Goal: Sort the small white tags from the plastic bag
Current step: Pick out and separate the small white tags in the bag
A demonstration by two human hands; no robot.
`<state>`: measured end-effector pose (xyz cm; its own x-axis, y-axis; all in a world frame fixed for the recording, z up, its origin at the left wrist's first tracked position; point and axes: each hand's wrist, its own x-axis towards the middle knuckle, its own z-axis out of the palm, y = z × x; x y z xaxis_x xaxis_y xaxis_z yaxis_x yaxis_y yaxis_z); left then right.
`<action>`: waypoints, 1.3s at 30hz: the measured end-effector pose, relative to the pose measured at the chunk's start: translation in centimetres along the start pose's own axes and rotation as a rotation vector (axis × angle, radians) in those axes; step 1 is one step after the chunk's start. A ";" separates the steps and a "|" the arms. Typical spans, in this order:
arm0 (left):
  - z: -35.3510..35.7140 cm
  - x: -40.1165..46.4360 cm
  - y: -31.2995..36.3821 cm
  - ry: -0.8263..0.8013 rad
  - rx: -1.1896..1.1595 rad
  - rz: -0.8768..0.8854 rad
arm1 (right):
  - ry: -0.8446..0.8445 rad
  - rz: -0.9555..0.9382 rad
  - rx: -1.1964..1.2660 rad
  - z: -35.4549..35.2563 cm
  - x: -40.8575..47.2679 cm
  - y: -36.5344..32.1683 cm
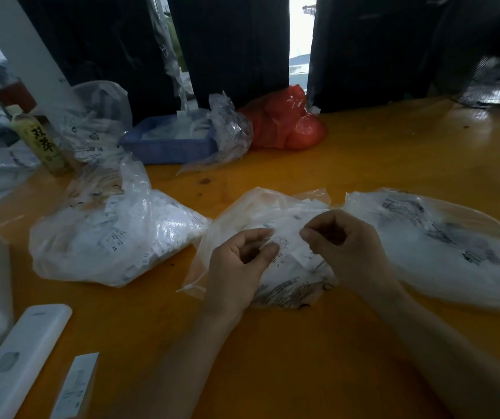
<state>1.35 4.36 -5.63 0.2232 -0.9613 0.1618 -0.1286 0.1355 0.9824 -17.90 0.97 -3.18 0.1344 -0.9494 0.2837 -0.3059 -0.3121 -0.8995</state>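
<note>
Both hands pinch at small white tags (286, 247) over the middle plastic bag (276, 267): left hand (239, 261) thumb against curled fingers on a tag edge, right hand (345, 246) fingers curled, nipping the other side. I see that bag lying on the orange table (394, 152), between a tag-filled bag (112, 237) at left and another bag (442, 246) at right. Behind sit a blue tray (167, 146) and a red bag (288, 122); a bottle (43, 140) stands far left.

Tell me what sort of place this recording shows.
Probably a small garment or packing workshop bench: clear plastic bags full of small white size tags lie on a glossy orange wooden table, a blue plastic tray holds more white items, and both hands pinch tags.
</note>
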 end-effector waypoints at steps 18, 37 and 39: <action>-17.3 5.7 2.0 0.558 1.089 -0.052 | -0.071 0.287 -1.264 -7.7 3.0 3.0; -9.0 3.1 4.7 0.656 0.843 0.517 | -0.115 0.186 0.321 -2.0 1.1 -0.1; -5.6 1.5 5.0 0.395 0.635 0.476 | -0.210 0.189 0.386 -0.9 0.8 -0.1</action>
<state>6.46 4.92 0.04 0.3115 -0.6674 0.6764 -0.7788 0.2285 0.5842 -18.62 0.26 -2.55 0.3100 -0.9484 0.0659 0.0233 -0.0617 -0.9978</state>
